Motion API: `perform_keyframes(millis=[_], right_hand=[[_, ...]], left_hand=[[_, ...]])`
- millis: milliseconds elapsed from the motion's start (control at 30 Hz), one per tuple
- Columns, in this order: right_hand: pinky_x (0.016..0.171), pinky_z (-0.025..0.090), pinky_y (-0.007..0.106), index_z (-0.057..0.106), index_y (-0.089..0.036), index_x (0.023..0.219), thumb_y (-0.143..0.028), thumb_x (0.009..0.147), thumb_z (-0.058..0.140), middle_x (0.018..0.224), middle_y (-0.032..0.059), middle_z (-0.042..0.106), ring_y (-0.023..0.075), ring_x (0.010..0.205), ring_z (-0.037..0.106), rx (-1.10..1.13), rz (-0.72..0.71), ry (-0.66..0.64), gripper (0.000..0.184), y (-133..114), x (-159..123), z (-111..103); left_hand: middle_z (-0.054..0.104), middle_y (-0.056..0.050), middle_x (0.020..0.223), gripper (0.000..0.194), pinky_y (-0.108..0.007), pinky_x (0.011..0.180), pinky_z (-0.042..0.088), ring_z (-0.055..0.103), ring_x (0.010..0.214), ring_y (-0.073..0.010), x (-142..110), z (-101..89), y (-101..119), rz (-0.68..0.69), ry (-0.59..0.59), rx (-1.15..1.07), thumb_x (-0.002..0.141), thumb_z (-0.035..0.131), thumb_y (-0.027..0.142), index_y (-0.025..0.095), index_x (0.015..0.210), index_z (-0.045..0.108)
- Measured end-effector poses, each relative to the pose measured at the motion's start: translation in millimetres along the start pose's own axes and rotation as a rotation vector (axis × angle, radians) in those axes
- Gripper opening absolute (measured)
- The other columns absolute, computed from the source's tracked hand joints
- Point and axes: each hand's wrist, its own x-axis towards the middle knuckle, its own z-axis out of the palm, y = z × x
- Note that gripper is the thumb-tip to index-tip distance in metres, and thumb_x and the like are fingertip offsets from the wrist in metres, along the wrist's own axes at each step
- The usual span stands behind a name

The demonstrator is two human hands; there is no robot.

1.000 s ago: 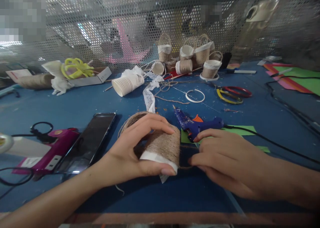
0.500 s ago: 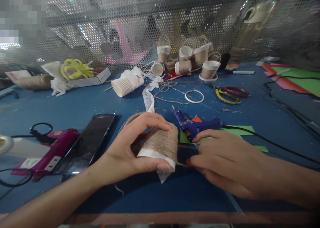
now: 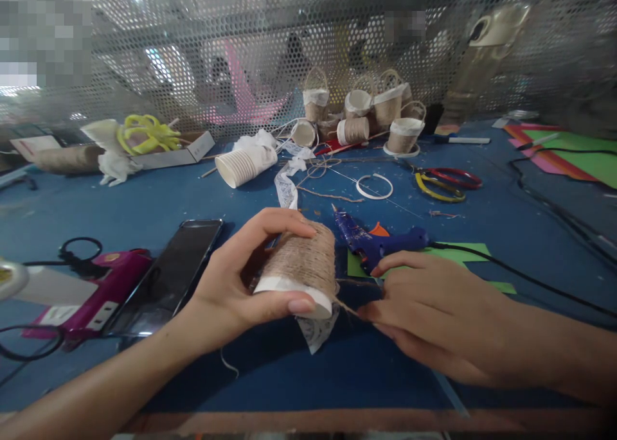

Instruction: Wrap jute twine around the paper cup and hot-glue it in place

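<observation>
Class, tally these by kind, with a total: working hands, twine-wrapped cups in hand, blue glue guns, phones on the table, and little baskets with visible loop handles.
Left hand and right hand: 2
Held cup: 1
Blue glue gun: 1
Phone: 1
Loop-handled baskets: 4
Total: 9

Craft workshop; glue gun [image 3: 359,237], scissors [image 3: 426,173], coloured paper [image 3: 585,154]

The white cup [image 3: 289,291], wound in close rows of brown twine [image 3: 315,257], tilts near centre, toward six o'clock, its bare band at seven; a loose strand [image 3: 346,308] stretches off toward four o'clock
</observation>
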Motion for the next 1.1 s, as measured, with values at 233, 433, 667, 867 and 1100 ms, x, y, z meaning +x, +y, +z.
perform_keyframes(millis=[233,433,667,867,1100], right_hand=[[0.082,0.051,0.037,0.065,-0.014,0.113,-0.01,0.101,0.044,0.079,0.002,0.074,0.0191,0.069,0.063,-0.017,-0.007,0.014,0.025,-1.3,1.8,-1.2],[0.069,0.047,0.035,0.066,-0.015,0.109,-0.013,0.103,0.041,0.08,0.0044,0.074,0.0197,0.07,0.062,-0.06,0.004,0.017,0.026,-2.9,2.3,-2.9],[0.068,0.045,0.035,0.067,-0.015,0.11,-0.014,0.102,0.044,0.081,0.0052,0.073,0.0193,0.073,0.062,-0.051,0.012,0.003,0.025,-1.1,2.0,-2.0],[0.066,0.044,0.035,0.067,-0.015,0.107,-0.013,0.101,0.045,0.082,0.0065,0.073,0.0202,0.073,0.061,-0.048,0.013,-0.007,0.024,-1.5,2.7,-3.4],[0.065,0.047,0.036,0.065,-0.014,0.111,-0.012,0.103,0.043,0.08,0.0059,0.073,0.0212,0.07,0.061,-0.069,0.002,0.019,0.024,-1.3,3.2,-2.6]], left_hand=[[0.067,0.001,0.115,0.045,-0.014,0.097,0.05,0.065,0.11,-0.0105,0.3,-0.6,1.6,-0.004,0.002,0.015,0.084,0.079,0.054,0.028,0.117,0.067],[0.067,0.002,0.117,0.045,-0.013,0.099,0.049,0.064,0.112,-0.01,-2.6,-1.4,0.2,-0.015,0.02,-0.017,0.083,0.08,0.053,0.028,0.118,0.068],[0.067,0.001,0.117,0.047,-0.013,0.099,0.048,0.064,0.113,-0.01,-0.7,-0.4,0.2,0.0,0.039,-0.026,0.083,0.081,0.054,0.027,0.119,0.068],[0.068,0.001,0.121,0.048,-0.016,0.102,0.049,0.066,0.115,-0.0131,-7.2,-2.0,-3.5,-0.023,0.207,-0.085,0.084,0.078,0.057,0.026,0.12,0.071],[0.07,0.001,0.124,0.051,-0.017,0.094,0.055,0.068,0.114,-0.0152,-7.5,-1.9,-7.1,-0.065,0.3,-0.139,0.082,0.078,0.06,0.026,0.12,0.071]])
